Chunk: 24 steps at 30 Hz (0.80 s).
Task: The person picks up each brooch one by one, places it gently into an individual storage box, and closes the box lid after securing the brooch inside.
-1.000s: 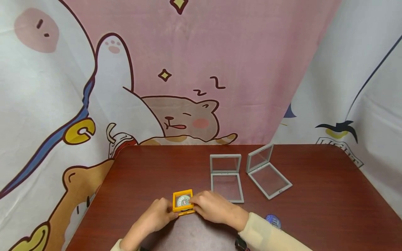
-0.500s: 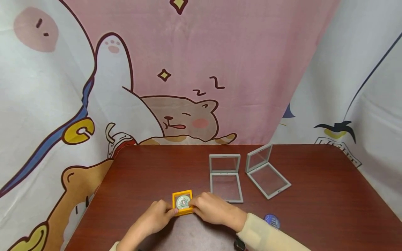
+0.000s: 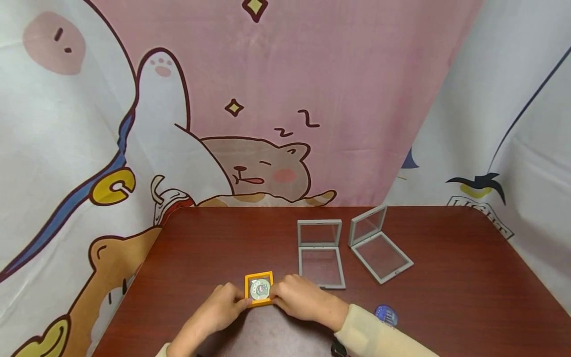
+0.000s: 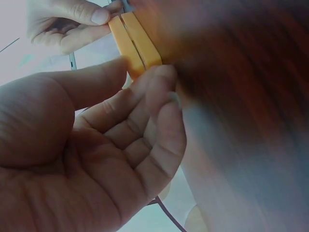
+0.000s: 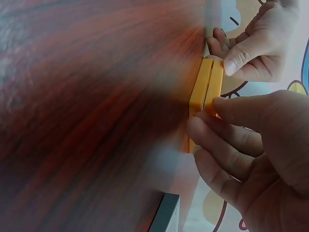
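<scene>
A small square yellow display frame [image 3: 258, 274] with clear windows lies at the table's near middle, a round pale green badge [image 3: 260, 289] showing inside it. My left hand [image 3: 223, 306] pinches its near left corner, thumb above and curled fingers against the side. On the opposite side, my right hand [image 3: 301, 297] grips the right edge between thumb and fingers. Both wrist views show the two halves of the frame [image 5: 206, 87] lying together, with a thin seam between them. The frame's underside is hidden.
Two grey frames stand hinged open to the right, one grey frame [image 3: 319, 247] straight and the other grey frame [image 3: 397, 270] turned. A round blue badge [image 3: 386, 315] lies beside the right sleeve [image 3: 374, 332]. A cartoon-printed cloth [image 3: 357, 99] hangs behind the brown table [image 3: 214, 238].
The yellow frame's upper half, raised one second ago, has come down onto its lower half. Both hands have stayed at its sides; the grey frames and blue badge have not moved.
</scene>
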Tool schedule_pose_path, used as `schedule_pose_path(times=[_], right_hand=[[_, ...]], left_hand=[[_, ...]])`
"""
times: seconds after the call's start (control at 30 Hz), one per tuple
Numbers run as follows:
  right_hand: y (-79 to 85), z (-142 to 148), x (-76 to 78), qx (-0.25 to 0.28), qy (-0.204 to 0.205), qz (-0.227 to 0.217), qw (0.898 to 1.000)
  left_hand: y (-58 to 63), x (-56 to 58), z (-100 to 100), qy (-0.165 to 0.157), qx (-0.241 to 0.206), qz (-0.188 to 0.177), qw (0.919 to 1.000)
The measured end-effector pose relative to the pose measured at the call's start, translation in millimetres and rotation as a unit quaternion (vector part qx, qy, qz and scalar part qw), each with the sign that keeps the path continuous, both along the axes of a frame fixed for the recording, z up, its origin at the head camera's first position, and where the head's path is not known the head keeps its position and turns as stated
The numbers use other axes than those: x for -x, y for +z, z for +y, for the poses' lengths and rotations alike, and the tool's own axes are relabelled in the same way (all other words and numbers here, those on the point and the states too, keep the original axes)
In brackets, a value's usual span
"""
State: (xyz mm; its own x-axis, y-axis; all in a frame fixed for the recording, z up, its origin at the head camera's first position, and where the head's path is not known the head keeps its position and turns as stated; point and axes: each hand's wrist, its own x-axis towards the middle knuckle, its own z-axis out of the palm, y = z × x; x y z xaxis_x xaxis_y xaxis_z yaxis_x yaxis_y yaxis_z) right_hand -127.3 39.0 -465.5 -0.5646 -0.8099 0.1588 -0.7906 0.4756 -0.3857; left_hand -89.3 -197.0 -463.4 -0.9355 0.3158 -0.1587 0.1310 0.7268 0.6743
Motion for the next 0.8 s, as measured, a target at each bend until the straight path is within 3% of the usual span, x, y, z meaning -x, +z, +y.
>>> schedule_pose_path(times=[0.57, 0.8], right_hand=[[-1.1, 1.0, 0.7, 0.0, 0.014, 0.007, 1.0], [6.6, 8.5, -1.2, 0.009, -0.009, 0.017, 1.0]], left_hand=[[4.6, 1.5, 8.5, -0.002, 0.025, 0.011, 0.9996], [3.1, 1.1, 7.5, 0.002, 0.028, 0.016, 0.9995]])
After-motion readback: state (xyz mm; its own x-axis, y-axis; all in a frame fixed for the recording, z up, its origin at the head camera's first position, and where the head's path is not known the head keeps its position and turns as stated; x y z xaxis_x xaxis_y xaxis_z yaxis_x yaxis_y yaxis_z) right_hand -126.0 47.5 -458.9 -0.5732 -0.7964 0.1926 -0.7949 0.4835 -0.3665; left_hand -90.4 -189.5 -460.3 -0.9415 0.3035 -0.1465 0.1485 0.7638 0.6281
